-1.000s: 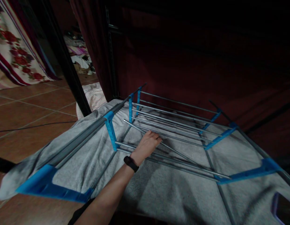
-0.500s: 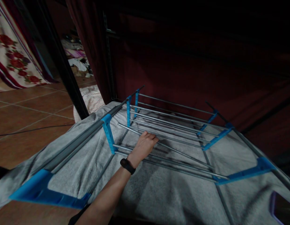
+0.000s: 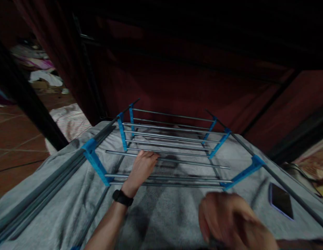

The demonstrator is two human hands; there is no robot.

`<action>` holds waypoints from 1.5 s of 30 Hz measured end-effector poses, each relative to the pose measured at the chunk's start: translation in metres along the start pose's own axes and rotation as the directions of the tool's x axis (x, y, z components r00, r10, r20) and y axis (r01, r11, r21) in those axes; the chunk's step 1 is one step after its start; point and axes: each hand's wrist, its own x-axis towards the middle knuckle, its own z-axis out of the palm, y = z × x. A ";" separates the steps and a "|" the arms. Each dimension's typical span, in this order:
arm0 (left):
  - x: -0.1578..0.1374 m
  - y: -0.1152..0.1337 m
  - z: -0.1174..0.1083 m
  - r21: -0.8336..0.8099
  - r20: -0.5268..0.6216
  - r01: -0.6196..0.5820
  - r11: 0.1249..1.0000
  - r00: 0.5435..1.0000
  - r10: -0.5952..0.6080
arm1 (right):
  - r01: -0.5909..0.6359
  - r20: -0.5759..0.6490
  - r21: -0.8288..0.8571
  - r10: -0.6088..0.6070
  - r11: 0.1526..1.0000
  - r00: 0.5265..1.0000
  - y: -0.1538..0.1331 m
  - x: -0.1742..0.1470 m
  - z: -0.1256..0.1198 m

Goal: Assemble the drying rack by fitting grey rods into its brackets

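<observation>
My left hand, with a black band on the wrist, is closed around a loose thin metal rod. The rod lies nearly level across the rack frame, its left end free near a blue plastic bracket and its right end short of another blue bracket. Below it, a pair of metal crossbars spans these two brackets. Further back, several crossbars join the other blue brackets. My right hand is low in the foreground, blurred, its fingers curled; whether it holds anything is unclear.
A grey blanket lies under the rack. On the right rests a phone. Long grey poles run along the left side. A dark red curtain hangs behind, and a black post stands at the left.
The view has swung to the right. The rod in my left hand has turned from slanting to nearly level, and its right end has come away from the right bracket. My right hand has come into view.
</observation>
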 end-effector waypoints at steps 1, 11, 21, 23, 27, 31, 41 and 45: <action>0.001 -0.002 -0.001 -0.007 0.000 0.001 1.000 1.000 -0.001 | 0.000 -0.051 0.055 0.003 0.998 0.999 0.001 0.015 -0.006; 0.002 -0.014 -0.002 -0.009 0.002 0.021 1.000 1.000 -0.021 | -0.111 -0.651 0.165 0.192 0.980 0.734 0.067 0.070 -0.115; 0.000 -0.023 0.003 -0.017 -0.022 -0.068 0.998 0.997 0.068 | 0.223 -0.743 0.312 0.091 0.923 0.663 0.067 0.065 -0.139; 0.000 -0.026 0.006 -0.025 -0.045 -0.090 0.996 0.995 0.089 | 0.249 -0.744 0.321 0.080 0.914 0.664 0.067 0.065 -0.139; -0.001 -0.031 0.010 -0.039 -0.066 -0.113 0.993 0.992 0.111 | 0.277 -0.772 0.310 0.071 0.910 0.632 0.071 0.066 -0.140; -0.001 -0.031 0.011 -0.079 -0.068 -0.139 0.987 0.989 0.134 | 0.281 -0.802 0.327 0.107 0.902 0.588 0.077 0.066 -0.142; 0.000 -0.026 0.011 -0.129 -0.112 -0.152 0.980 0.984 0.138 | 0.304 -0.848 0.353 0.165 0.885 0.504 0.079 0.067 -0.140; 0.000 -0.024 0.009 -0.132 -0.108 -0.156 0.979 0.984 0.142 | 0.321 -0.856 0.346 0.157 0.882 0.492 0.080 0.066 -0.139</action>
